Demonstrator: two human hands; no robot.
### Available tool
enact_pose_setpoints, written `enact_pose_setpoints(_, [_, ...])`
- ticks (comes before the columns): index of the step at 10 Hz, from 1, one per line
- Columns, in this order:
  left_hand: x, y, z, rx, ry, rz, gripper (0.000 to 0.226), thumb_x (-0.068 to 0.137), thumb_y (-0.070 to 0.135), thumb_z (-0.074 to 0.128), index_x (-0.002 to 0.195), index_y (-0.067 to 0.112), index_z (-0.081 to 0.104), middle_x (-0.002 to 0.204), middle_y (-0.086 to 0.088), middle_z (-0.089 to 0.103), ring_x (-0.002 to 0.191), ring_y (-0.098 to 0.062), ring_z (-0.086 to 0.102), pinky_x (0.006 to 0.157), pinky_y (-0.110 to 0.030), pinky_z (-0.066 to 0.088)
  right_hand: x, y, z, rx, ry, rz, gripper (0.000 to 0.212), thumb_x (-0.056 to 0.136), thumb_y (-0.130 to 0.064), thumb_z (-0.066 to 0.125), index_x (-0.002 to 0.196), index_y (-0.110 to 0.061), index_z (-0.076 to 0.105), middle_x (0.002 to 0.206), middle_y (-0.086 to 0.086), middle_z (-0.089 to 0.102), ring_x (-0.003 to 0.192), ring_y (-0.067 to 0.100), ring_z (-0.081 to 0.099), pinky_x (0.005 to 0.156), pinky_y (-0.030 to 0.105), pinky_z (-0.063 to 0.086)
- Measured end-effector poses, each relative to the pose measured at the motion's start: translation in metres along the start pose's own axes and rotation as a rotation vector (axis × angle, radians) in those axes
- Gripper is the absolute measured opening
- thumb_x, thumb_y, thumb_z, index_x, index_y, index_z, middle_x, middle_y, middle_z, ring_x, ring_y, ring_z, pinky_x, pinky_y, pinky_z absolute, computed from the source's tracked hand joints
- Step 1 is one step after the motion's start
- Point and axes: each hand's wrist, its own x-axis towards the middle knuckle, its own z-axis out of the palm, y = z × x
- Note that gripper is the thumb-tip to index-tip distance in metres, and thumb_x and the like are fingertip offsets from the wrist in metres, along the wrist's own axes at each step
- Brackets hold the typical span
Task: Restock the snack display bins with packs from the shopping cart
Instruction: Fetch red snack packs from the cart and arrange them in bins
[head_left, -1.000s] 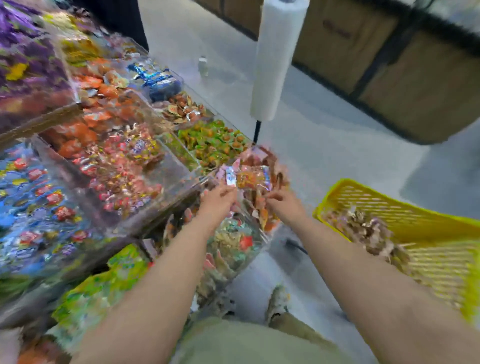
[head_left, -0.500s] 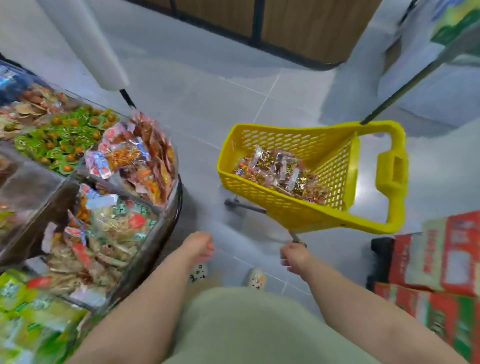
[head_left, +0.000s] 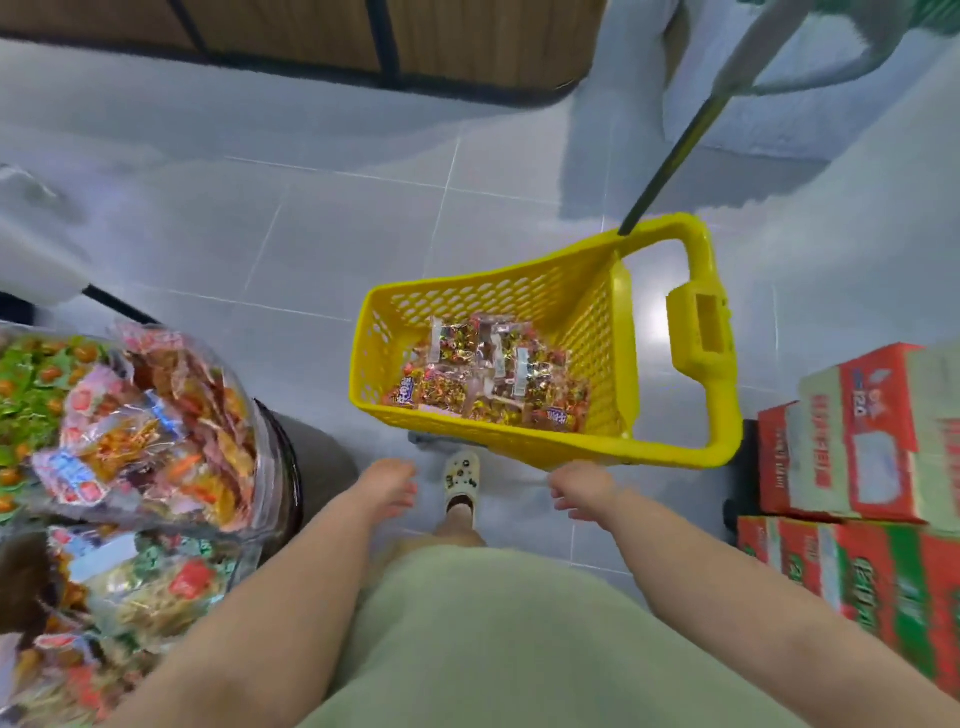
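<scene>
A yellow plastic shopping cart (head_left: 582, 291) stands on the grey tiled floor just ahead of me, with several clear snack packs (head_left: 493, 374) lying in its bottom. My left hand (head_left: 387, 486) hangs empty below the cart's near left corner, fingers loose. My right hand (head_left: 582, 491) hovers empty just under the cart's near rim, fingers relaxed. At the left, the clear display bins (head_left: 270, 467) hold heaps of orange and red snack packs (head_left: 150, 415), with a lower bin of mixed packs (head_left: 145, 587) beneath.
Red, white and green cardboard cartons (head_left: 857, 467) are stacked at the right, close to the cart's handle (head_left: 701, 332). A dark pole (head_left: 670, 161) rises behind the cart. A wooden-fronted counter (head_left: 363, 36) runs along the far side. My foot in a pale clog (head_left: 461, 480) stands between my hands.
I have turned from the bins to the cart. Both hands left the packs in the bin, came away empty and now hang near the cart's near edge.
</scene>
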Motion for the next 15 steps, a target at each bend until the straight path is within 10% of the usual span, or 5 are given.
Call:
enact_pose_setpoints(6, [0.123,0.135,-0.096,0.105,0.298,0.066,0.016,0.085,0.007,0.057,0.098,-0.002,0.062,0.095,-0.021,0.063,0.094,-0.032,0.061,0.075,-0.034,0.044,0.095,-0.176,-0.004,0.161,0.046,0.130,0.016,0.093,-0.015,0.047,0.098,-0.013,0.063,0.112,0.017,0.062,0.097,0.022,0.058,0.092,0.035,0.046])
enact_pose_setpoints(8, [0.163,0.135,-0.093,0.084,0.243,0.041,0.018,0.085,0.003,0.056,0.100,0.010,0.049,0.090,-0.014,0.058,0.069,-0.023,0.055,0.054,-0.026,0.040,0.139,-0.177,0.019,-0.455,-0.028,0.166,0.025,0.091,0.007,0.042,0.104,-0.005,0.059,0.110,0.013,0.062,0.103,0.025,0.060,0.086,0.032,0.047])
enact_pose_setpoints(9, [0.181,0.127,-0.089,0.127,0.197,-0.010,0.041,0.091,0.009,0.052,0.130,0.004,0.041,0.118,-0.022,0.056,0.103,-0.036,0.060,0.082,-0.038,0.049,0.164,-0.162,0.028,-0.365,0.058,0.215,0.024,0.094,-0.014,0.045,0.071,-0.011,0.044,0.071,0.003,0.047,0.061,0.014,0.046,0.052,0.026,0.036])
enact_pose_setpoints(12, [0.214,0.101,-0.082,0.287,0.278,0.031,0.028,0.095,0.005,0.044,0.123,0.000,0.041,0.117,-0.026,0.056,0.104,-0.041,0.056,0.086,-0.046,0.047,0.206,-0.111,0.046,-0.053,0.075,0.459,0.072,0.088,-0.037,0.063,0.140,0.004,0.034,0.133,0.016,0.051,0.120,0.033,0.050,0.094,0.036,0.044])
enact_pose_setpoints(15, [0.209,0.108,-0.080,0.239,0.266,-0.005,0.034,0.097,0.014,0.050,0.127,0.002,0.039,0.125,-0.023,0.054,0.112,-0.040,0.053,0.088,-0.041,0.044,0.195,-0.125,0.026,0.389,-0.086,0.527,0.031,0.083,-0.012,0.071,0.112,-0.005,0.060,0.096,0.007,0.066,0.085,0.019,0.062,0.073,0.033,0.053])
